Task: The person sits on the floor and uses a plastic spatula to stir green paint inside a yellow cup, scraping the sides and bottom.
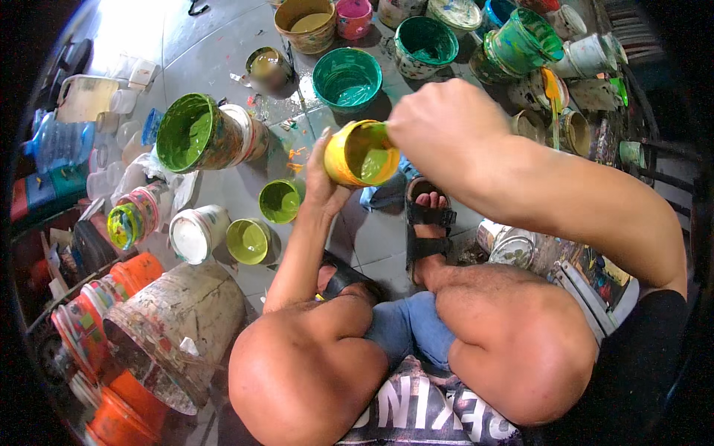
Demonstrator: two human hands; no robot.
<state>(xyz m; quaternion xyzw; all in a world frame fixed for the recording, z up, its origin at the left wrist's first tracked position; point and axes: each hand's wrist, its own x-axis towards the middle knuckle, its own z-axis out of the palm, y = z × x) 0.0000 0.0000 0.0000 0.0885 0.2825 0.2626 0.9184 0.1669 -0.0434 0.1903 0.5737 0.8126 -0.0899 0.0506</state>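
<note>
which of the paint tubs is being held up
The yellow tub with green paint inside: it alone is in the left grip, while the nearest small green tub stands on the floor.

A single wide fisheye view looks steeply down and forward from head height, close above the bare bent knees (297, 375), reaching across the grey tiled floor (234, 37) to the far paint-smeared round bucket (318, 40); edges bend toward its dark rim.

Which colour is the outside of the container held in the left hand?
Yellow; the container shows best in the head view.
</note>
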